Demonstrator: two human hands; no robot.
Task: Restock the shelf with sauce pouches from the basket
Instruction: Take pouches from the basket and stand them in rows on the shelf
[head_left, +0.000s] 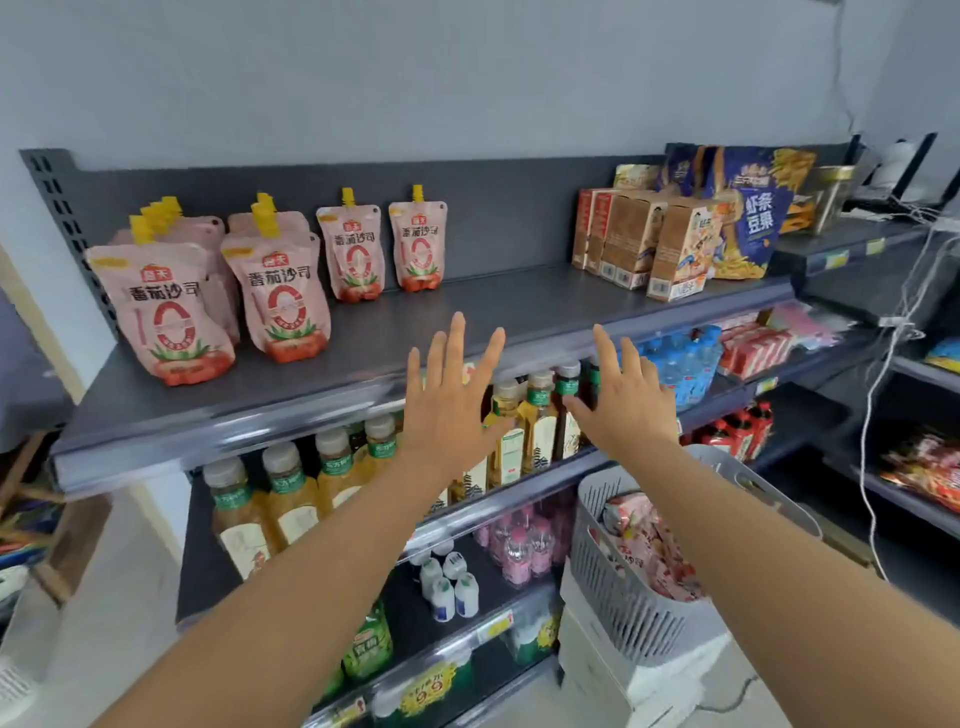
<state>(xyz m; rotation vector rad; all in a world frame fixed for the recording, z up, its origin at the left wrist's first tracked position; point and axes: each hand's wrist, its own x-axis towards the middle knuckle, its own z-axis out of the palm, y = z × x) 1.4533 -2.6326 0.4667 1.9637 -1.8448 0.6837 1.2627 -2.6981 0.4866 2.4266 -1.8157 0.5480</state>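
Pink tomato sauce pouches with yellow caps stand on the top shelf (467, 312): a stacked row at the far left (161, 306), a second row (280, 296), and two single pouches further back (353, 254) (418, 241). More pink pouches lie in the grey slotted basket (623, 613) at the lower right. My left hand (449, 395) and my right hand (621, 395) are both raised in front of the shelf's front edge, fingers straight and spread, holding nothing.
Brown snack boxes (634, 239) and a blue snack bag (748, 208) fill the shelf's right end. Tea bottles (291, 499) line the shelf below, with pink bottles and small white bottles lower down. The basket sits on a white box (597, 670). White cables (883, 395) hang at the right.
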